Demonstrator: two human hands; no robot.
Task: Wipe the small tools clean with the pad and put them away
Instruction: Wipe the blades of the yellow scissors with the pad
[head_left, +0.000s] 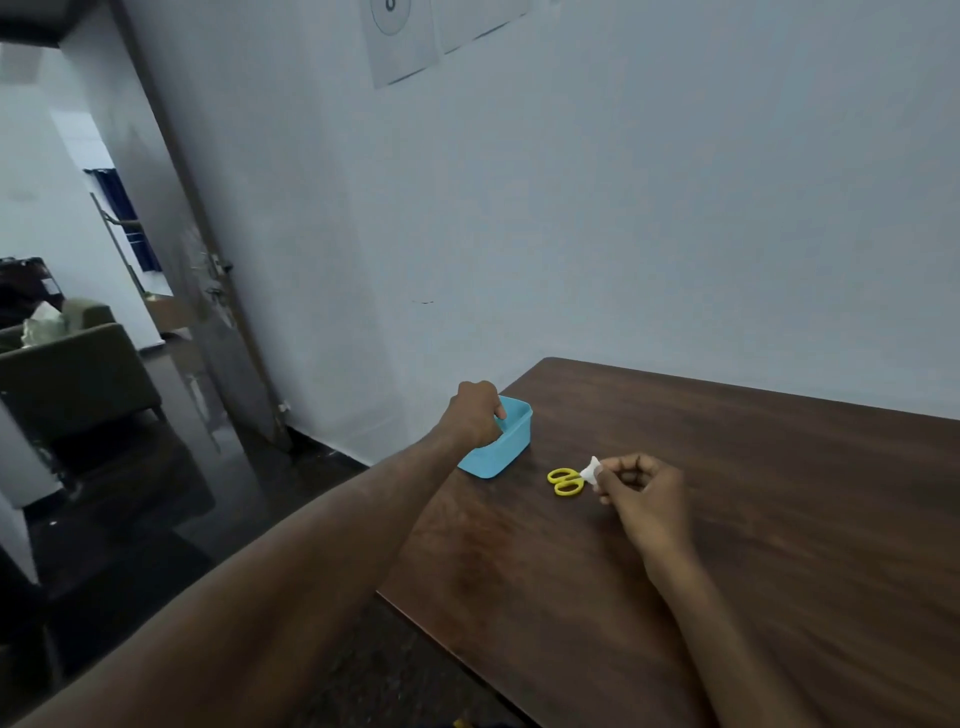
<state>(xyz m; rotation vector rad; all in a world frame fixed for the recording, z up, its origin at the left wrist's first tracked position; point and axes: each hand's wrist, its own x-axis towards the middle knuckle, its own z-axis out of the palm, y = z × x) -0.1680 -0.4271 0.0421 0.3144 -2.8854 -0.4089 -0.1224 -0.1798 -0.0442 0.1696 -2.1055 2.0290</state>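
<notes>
scissors (566, 481) blades: hidden behind pad (591, 471) | blue box (506, 439) contents: hidden by wall

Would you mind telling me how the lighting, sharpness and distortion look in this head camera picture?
Head view: dim, bluish light with no glare; the wooden table shows only soft shadows. Wide-angle distortion bends the door frame and wall. The yellow scissors, white pad in the right hand and blue box held by the left hand look slightly soft; the left forearm nearest the camera is blurred.
</notes>
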